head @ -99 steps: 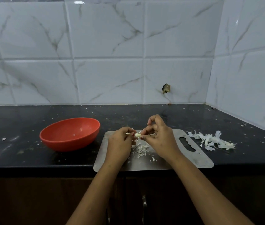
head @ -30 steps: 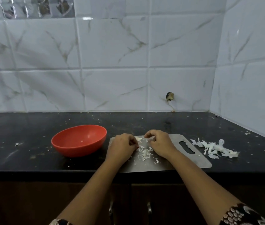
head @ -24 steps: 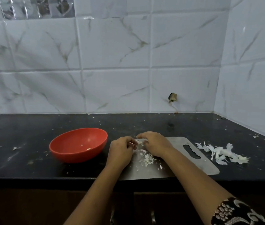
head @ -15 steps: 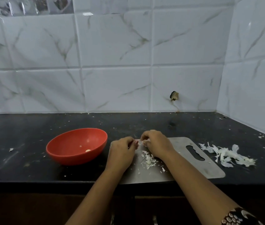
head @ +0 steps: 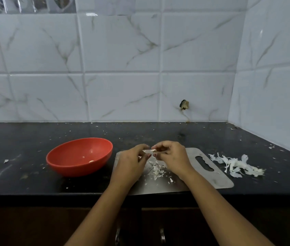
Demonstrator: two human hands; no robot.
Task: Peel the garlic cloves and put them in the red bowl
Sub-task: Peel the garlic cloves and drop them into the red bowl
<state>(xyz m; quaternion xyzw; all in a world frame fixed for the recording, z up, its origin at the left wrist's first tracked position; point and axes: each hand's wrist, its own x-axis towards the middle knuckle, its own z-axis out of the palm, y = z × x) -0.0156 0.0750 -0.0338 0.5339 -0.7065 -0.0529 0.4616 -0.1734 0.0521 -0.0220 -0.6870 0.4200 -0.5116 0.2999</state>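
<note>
Hands lift slightly off the steel board [head: 217,180]: left hand [head: 131,162] and right hand [head: 172,157] both pinch the garlic clove [head: 152,150] at frame centre, right of the red bowl [head: 73,167]; best to strip skin in short pulls.

The board [head: 217,180] is dull brushed metal. Left of it, the red bowl [head: 69,167] looks like smooth plastic, faintly shiny. Right of it lie papery garlic skins [head: 236,166]. The table [head: 25,139] under it is polished; the wall tiles [head: 122,50] behind are glossy.
</note>
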